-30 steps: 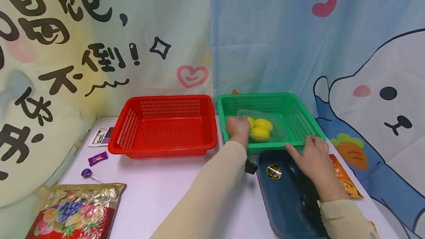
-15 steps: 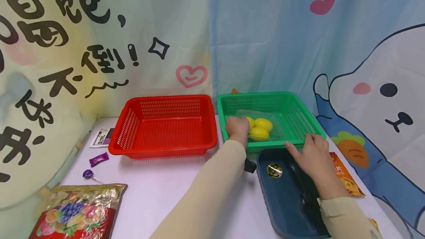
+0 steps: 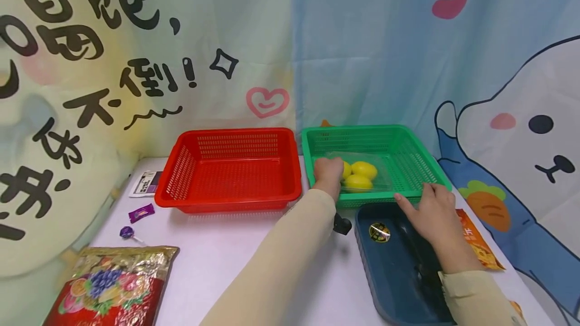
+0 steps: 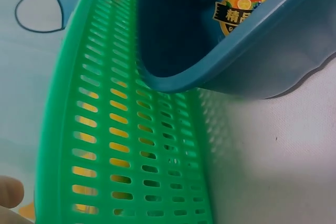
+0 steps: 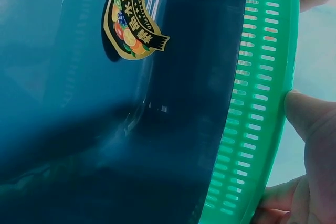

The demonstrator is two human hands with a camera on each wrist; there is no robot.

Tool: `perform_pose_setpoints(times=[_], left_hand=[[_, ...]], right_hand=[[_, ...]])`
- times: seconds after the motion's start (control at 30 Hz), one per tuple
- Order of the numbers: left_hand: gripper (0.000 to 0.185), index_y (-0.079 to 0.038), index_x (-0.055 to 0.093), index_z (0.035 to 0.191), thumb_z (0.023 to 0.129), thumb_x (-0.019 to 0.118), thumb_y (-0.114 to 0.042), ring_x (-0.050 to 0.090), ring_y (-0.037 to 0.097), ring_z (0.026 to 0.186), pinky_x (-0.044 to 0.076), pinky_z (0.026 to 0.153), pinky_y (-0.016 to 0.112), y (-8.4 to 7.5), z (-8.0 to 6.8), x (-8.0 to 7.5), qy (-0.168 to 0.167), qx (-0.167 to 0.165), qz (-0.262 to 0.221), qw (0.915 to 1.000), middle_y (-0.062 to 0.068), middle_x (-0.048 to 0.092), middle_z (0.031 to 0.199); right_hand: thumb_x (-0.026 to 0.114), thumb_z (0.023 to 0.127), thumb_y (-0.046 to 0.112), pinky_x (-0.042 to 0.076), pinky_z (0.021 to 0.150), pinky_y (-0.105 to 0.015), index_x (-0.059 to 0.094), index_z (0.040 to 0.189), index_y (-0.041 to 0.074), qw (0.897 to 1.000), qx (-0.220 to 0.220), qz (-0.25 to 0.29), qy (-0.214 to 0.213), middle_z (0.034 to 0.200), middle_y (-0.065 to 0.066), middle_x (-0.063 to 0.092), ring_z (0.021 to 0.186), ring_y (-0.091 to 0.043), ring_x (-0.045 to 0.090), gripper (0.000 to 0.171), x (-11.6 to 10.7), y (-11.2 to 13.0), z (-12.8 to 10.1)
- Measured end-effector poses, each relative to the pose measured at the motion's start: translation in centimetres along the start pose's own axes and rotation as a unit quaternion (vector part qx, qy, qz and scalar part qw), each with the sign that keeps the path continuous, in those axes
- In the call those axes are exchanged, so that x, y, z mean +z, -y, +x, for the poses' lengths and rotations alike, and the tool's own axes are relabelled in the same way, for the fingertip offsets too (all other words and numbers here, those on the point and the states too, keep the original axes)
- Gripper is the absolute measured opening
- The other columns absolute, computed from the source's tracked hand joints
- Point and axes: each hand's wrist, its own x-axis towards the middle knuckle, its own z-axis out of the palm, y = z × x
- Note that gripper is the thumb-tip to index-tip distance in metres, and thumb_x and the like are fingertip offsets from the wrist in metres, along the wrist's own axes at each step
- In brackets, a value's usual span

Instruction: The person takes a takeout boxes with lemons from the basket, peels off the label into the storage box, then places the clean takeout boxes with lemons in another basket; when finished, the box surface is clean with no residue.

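A clear plastic pack of lemons (image 3: 362, 177) lies in the green basket (image 3: 403, 152), near its left front corner. My left hand (image 3: 328, 171) reaches over the front rim with curled fingers and grips the left end of that pack; its fingertips are hidden in the head view. Through the basket's slots (image 4: 119, 132), the left wrist view shows the yellow fruit. My right hand (image 3: 436, 218) holds the basket's front rim near the right corner, its thumb (image 5: 307, 109) at the rim and the other fingers curled on it. Below that hand stands a dark blue tray (image 3: 399, 275) with a fruit sticker.
A red basket (image 3: 231, 180) stands left of the green one. Along the left lie a purple-white packet (image 3: 147, 184), a purple wrapped candy (image 3: 141, 213), a lollipop (image 3: 127, 232) and a red-gold fruit-print bag (image 3: 113, 286). An orange snack bag (image 3: 478, 240) lies right of the tray.
The head view has swung slightly, so everything sits a little further right in it. Both hands keep their places at the pack and the basket rim.
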Motion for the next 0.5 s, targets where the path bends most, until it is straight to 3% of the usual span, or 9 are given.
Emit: perform_pose_setpoints(times=[0.13, 0.5], left_hand=[[0.045, 0.003, 0.058, 0.138, 0.095, 0.059, -0.01, 0.05, 0.024, 0.103, 0.051, 0.104, 0.039, -0.08, -0.01, -0.03, 0.011, -0.011, -0.005, 0.9999, 0.008, 0.062, 0.124], [0.054, 0.002, 0.052, 0.148, 0.098, 0.061, -0.018, 0.051, 0.025, 0.112, 0.05, 0.107, 0.039, 0.01, 0.18, -0.11, 0.028, -0.014, -0.005, 0.9995, 0.01, 0.06, 0.14]], right_hand=[[0.056, 0.103, 0.056, 0.039, 0.105, -0.078, 0.031, 0.149, -0.025, 1.0, 0.001, -0.002, -0.001, 0.147, -0.047, 0.031, 0.131, -0.061, 0.028, 0.096, 0.02, -0.01, -0.02], [0.055, 0.104, 0.056, 0.039, 0.104, -0.078, 0.03, 0.149, -0.025, 1.0, 0.001, 0.001, 0.003, 0.147, -0.047, 0.03, 0.131, -0.062, 0.028, 0.097, -0.05, 0.03, -0.14]])
